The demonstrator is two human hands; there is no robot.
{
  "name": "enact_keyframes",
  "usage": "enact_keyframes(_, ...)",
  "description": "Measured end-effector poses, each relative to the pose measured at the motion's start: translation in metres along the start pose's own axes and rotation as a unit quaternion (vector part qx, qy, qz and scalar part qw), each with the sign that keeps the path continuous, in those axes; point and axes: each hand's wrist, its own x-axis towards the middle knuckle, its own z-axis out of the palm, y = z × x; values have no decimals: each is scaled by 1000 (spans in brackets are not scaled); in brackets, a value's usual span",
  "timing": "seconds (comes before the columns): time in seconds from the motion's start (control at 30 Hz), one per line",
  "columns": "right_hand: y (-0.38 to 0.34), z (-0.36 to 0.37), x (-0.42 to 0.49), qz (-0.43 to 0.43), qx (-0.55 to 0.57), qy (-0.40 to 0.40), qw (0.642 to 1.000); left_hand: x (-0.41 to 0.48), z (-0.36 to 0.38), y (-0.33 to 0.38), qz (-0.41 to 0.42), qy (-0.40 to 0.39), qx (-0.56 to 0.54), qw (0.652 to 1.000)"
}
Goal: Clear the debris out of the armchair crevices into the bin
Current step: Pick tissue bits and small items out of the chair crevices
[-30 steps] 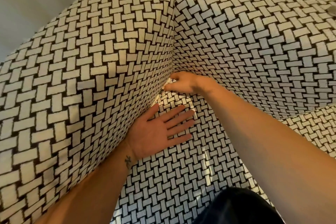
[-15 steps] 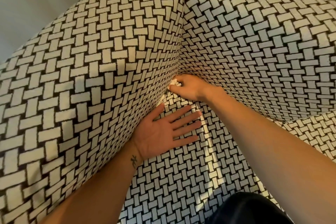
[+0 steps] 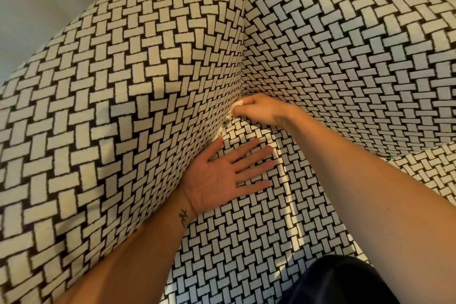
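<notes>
Legible text, brands, numbers: none. Armchair (image 3: 123,106) upholstery: printed black-and-cream basket-weave pattern only, no lettering or label showing. One mark recorded: small dark tattoo (image 3: 183,216) on the inner left wrist, near centre of the scene; it resembles a crossed-stroke symbol, too small to read.

The place looks like a sitting area in a home. An upholstered armchair (image 3: 187,39) in black-and-cream basketweave fabric fills nearly the whole view. Its padded armrest (image 3: 98,131), backrest (image 3: 345,57) and seat cushion (image 3: 246,242) meet in a deep corner. Beyond the armrest lies a plain pale surface (image 3: 37,7), too blurred to tell wall from floor.
</notes>
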Motion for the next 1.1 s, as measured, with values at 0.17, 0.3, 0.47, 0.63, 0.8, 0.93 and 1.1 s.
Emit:
enact_keyframes(0.17, -4, 3, 0, -1, -13, 6, 1000, 0, 0, 0, 0, 3, 2, 1000)
enact_keyframes(0.3, -7, 8, 0, -8, -62, -2, 998, 0, 0, 1, -2, 2, -6, 1000)
enact_keyframes(0.47, -8, 1, -4, 8, -36, -14, 999, 1, -1, 1, -1, 0, -1, 1000)
enact_keyframes(0.63, -6, -1, -6, 16, -28, -5, 999, 0, -2, 0, 0, -3, -6, 1000)
enact_keyframes(0.8, -5, 6, -12, 6, 37, 25, 999, 0, -2, 0, 7, 6, -1, 1000)
enact_keyframes(0.93, -2, 12, -20, -20, 82, 53, 995, 1, -1, 0, 14, 4, -7, 1000)
enact_keyframes(1.1, 14, 21, -50, -84, 83, 90, 989, 2, -6, 0, 28, 26, 6, 999)
